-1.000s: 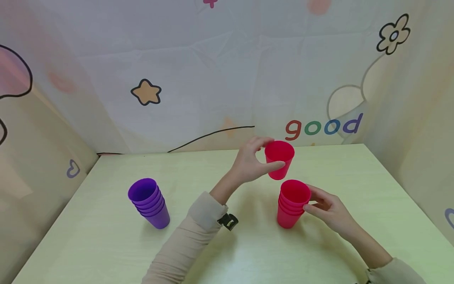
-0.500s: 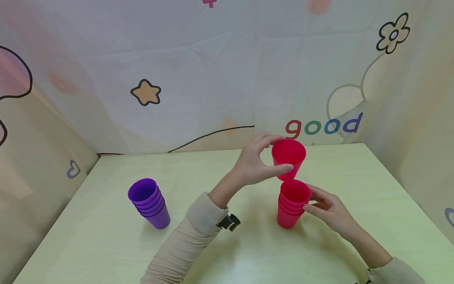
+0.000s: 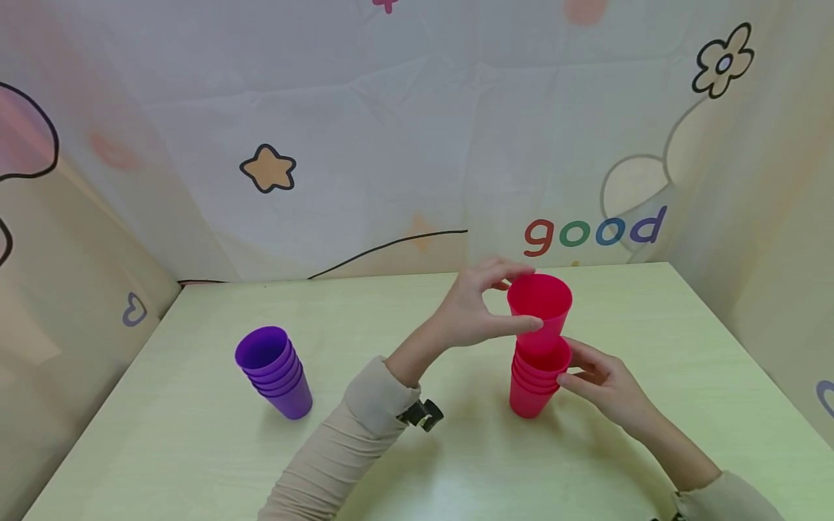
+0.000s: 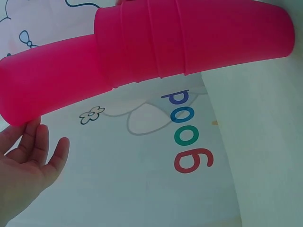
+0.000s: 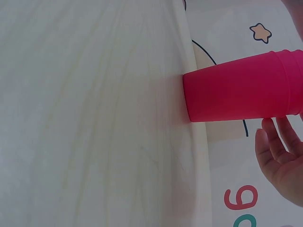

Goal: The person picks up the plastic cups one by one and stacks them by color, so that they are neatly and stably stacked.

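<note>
A pink-red plastic cup [image 3: 554,322] is pinched between the thumb and fingers of my left hand [image 3: 465,311]. Its lower part sits inside the top of a stack of matching cups [image 3: 531,401]; in the left wrist view the upper half of the held cup [image 4: 52,78] sticks out beyond the stack [image 4: 208,35]. My right hand [image 3: 606,387] holds the stack near its rims from the right side, thumb in front. The right wrist view has the stack's base [image 5: 227,90] on the table, with fingertips against its wall.
A leaning stack of several nested purple cups [image 3: 287,387] stands on the left of the pale table [image 3: 163,449]. A printed cloth [image 3: 391,159] hangs behind the table and along both sides.
My left hand has carried its red cup rightward, then down into the mouth of the red stack. The right hand and purple cups have stayed in place.
</note>
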Motion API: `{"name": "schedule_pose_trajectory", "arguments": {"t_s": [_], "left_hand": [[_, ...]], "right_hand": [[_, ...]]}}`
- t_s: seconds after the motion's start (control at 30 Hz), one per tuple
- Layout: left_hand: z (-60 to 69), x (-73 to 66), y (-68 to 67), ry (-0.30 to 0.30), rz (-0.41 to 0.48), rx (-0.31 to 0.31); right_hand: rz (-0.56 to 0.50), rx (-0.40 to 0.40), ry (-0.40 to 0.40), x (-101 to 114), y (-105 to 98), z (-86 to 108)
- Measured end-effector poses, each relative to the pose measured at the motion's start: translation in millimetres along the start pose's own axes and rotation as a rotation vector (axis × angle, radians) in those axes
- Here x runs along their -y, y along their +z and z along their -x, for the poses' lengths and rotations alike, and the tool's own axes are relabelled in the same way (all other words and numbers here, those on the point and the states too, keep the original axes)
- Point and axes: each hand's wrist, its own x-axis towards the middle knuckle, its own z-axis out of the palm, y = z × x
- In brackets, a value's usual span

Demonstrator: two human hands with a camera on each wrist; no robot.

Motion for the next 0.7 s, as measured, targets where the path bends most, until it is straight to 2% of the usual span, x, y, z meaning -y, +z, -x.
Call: {"name": "schedule_pose_trajectory", "arguments": {"t_s": [0.2, 0.43, 0.7], "left_hand": [[3.3, 5.5, 3.2, -0.022, 0.027, 0.053], [8.0, 14.4, 9.8, -0.076, 0.063, 0.098], [12.2, 21.9, 19.2, -0.093, 0.055, 0.130]], "right_hand": [[0.008, -0.002, -0.006, 0, 0, 0.1], [0.017, -0.007, -0.012, -1, 0, 0.5], [0.012, -0.010, -0.009, -1, 0, 0.7]]}}
